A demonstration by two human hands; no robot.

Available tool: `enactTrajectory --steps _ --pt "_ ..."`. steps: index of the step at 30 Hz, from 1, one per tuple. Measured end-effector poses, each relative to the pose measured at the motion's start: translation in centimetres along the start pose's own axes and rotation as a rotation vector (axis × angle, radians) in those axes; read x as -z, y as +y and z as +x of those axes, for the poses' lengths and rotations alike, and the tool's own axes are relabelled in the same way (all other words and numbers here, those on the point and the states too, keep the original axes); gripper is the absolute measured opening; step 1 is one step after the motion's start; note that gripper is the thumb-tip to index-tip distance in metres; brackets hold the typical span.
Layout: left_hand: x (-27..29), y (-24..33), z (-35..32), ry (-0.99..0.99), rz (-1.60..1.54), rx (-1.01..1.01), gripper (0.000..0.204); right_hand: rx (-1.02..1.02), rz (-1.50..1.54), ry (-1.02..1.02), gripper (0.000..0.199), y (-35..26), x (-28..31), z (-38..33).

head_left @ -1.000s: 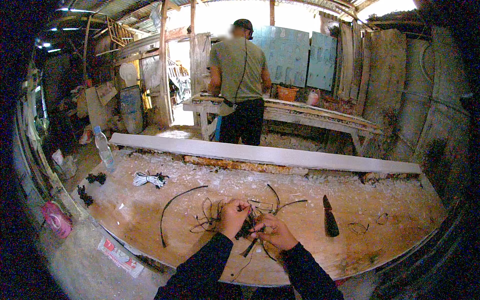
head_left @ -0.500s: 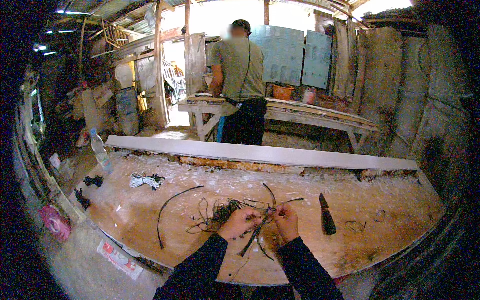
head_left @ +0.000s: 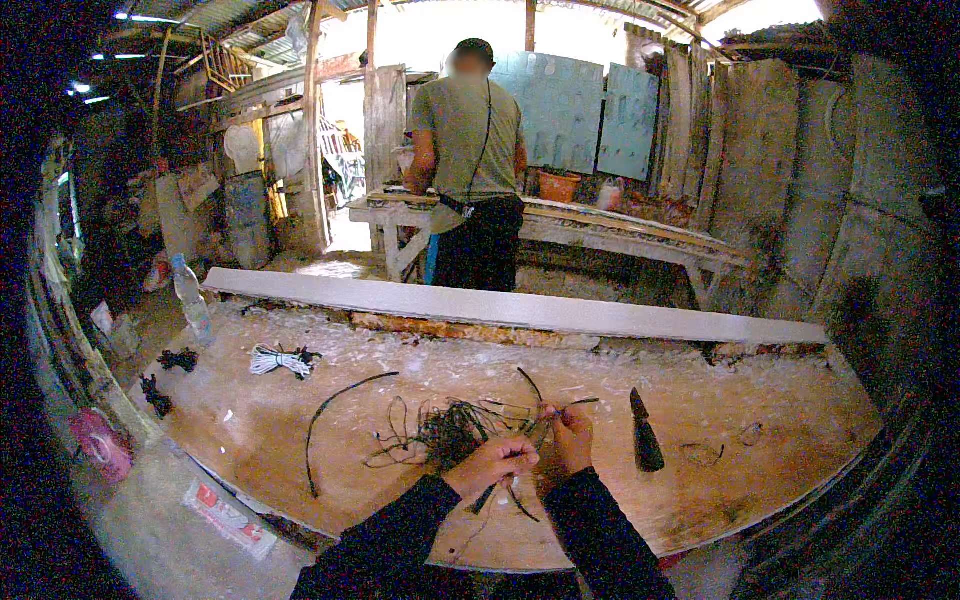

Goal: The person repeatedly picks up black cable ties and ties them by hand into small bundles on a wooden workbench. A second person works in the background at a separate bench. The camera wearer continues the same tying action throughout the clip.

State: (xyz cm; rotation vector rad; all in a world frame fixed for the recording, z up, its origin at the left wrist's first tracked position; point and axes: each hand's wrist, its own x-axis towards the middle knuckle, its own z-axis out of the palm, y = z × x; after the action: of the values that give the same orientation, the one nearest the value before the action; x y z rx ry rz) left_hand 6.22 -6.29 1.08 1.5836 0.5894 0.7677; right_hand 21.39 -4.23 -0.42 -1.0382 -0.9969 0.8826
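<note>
My left forearm (head_left: 395, 535) and right forearm (head_left: 612, 535), both in dark sleeves (head_left: 400, 515) down to the wrists, reach up from the lower edge and slant inward. My left hand (head_left: 500, 462) points to the right, fingers curled in and thumb pressed against them. Just beside it and slightly farther from my body, my right hand (head_left: 573, 440) points forward, thumb and forefinger drawn together in a pinch.

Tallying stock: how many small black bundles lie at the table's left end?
2: a farther black bundle near the clear bottle, and a nearer black bundle close to the table's left edge. None appears hidden there.
</note>
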Motion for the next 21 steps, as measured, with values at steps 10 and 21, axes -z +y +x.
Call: enactTrajectory --steps 10,21 --pt "2.8 0.4 0.3 0.811 0.683 -0.358 0.012 0.479 -0.314 0.079 0.007 0.3 -0.5 0.2" --pt "5.4 0.3 0.0 1.201 0.513 -0.413 0.008 0.419 -0.348 -0.891 0.023 -2.8 -4.2 -5.5"
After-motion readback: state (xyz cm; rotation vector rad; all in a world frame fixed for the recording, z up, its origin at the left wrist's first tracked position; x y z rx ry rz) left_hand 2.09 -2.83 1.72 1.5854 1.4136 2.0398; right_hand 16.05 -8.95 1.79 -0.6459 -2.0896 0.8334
